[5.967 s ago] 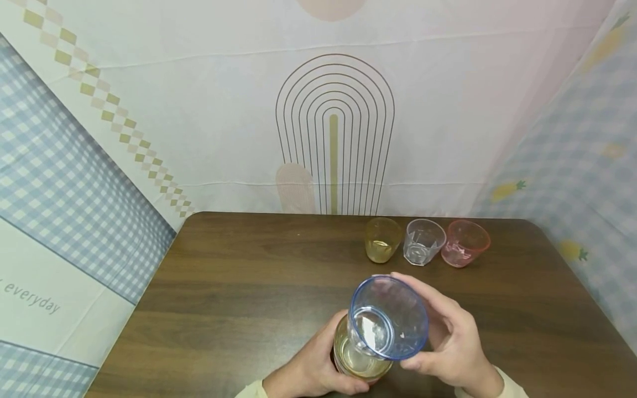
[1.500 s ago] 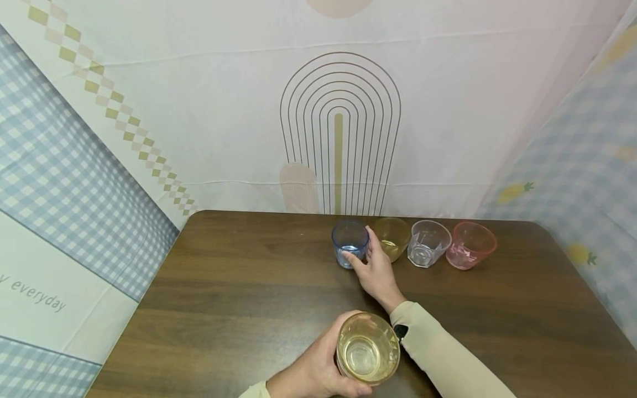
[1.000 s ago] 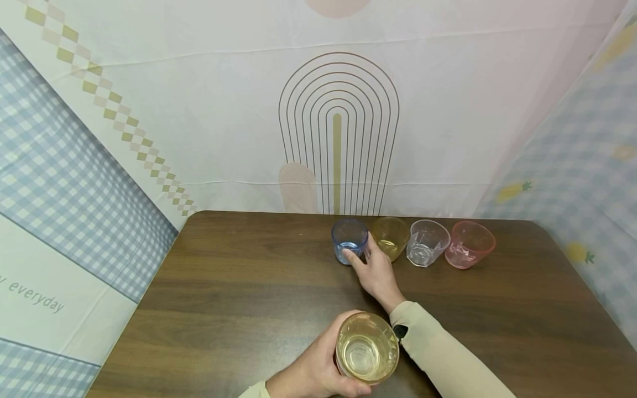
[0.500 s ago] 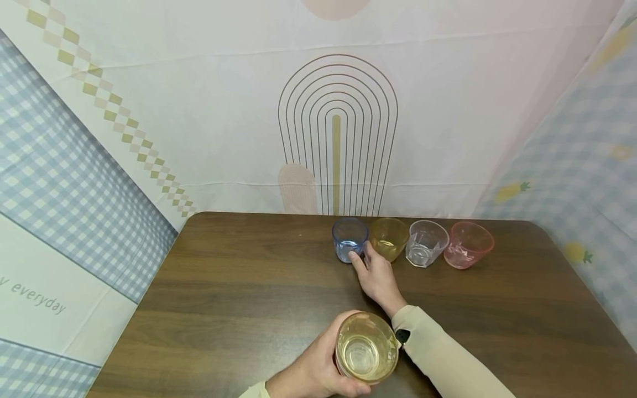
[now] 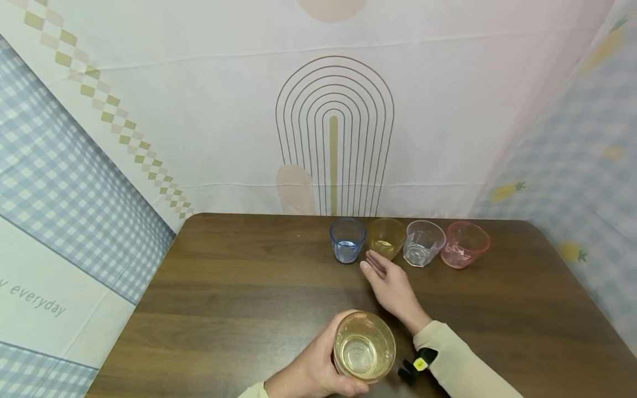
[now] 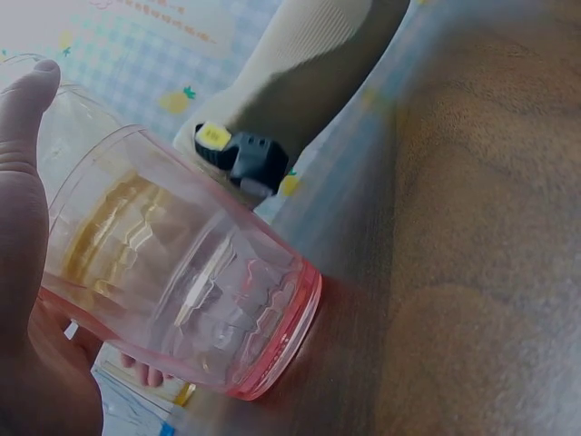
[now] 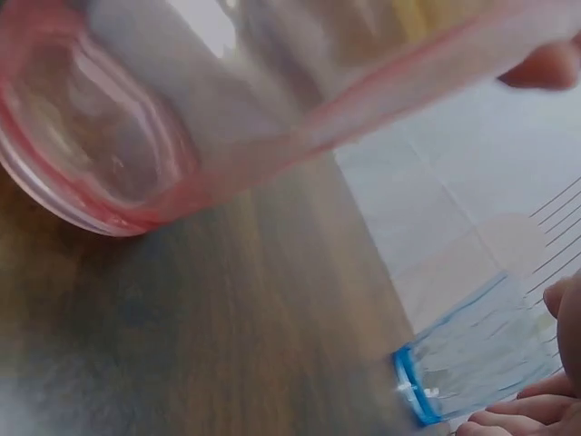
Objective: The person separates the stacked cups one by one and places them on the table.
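My left hand (image 5: pixel 316 359) grips a stack of nested cups near the front of the table. A yellow cup (image 5: pixel 365 345) shows on top in the head view, and a pink cup (image 6: pixel 263 300) forms the outside in the left wrist view. The blue cup (image 5: pixel 347 246) stands upright at the left end of a row at the back. Just in front of the row is my right hand (image 5: pixel 395 290), fingers extended and apart from the blue cup, holding nothing. In the right wrist view, the blue cup (image 7: pixel 481 354) appears beyond the fingertips.
Right of the blue cup stand another yellow cup (image 5: pixel 387 237), a clear cup (image 5: pixel 423 246) and another pink cup (image 5: pixel 464 246), close together. The wooden table (image 5: pixel 239 298) ends at a patterned cloth backdrop (image 5: pixel 224 127). A black wrist strap (image 5: pixel 425 356) sits on the right sleeve.
The blue cup went from over the stack to the row's left end. My right hand has let go of it and drawn back to the right. The left hand stays almost still.
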Demonstrator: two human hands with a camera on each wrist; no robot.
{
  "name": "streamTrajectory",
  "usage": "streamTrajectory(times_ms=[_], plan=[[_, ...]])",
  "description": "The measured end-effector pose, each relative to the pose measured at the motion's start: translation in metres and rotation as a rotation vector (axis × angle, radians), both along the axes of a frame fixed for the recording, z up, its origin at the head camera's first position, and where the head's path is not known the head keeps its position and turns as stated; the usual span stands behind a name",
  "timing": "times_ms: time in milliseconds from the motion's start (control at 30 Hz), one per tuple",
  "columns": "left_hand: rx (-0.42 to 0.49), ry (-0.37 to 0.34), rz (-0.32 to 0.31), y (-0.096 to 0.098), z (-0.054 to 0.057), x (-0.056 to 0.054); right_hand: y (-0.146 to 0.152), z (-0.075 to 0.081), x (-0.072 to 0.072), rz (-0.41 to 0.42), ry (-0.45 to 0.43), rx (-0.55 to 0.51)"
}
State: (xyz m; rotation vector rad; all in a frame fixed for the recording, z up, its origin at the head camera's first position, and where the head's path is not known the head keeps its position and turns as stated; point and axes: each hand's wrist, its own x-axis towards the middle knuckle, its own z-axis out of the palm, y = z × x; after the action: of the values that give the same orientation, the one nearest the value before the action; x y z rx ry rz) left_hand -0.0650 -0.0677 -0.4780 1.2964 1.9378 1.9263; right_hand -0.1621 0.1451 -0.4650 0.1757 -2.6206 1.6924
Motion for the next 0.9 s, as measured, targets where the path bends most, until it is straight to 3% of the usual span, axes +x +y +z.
streamTrajectory(times_ms=[433, 700, 900], plan=[[0.003, -0.075, -0.017, -0.001, 0.0, 0.001, 0.017, 0.027, 0.035, 0.094, 0.197, -0.059], [-0.008, -0.059, -0.012, -0.001, 0.001, 0.001, 0.028, 0.038, 0.059, 0.198, 0.331, -0.087], [-0.026, -0.036, -0.004, -0.001, 0.001, 0.0, 0.034, 0.044, 0.073, 0.306, 0.375, -0.088]])
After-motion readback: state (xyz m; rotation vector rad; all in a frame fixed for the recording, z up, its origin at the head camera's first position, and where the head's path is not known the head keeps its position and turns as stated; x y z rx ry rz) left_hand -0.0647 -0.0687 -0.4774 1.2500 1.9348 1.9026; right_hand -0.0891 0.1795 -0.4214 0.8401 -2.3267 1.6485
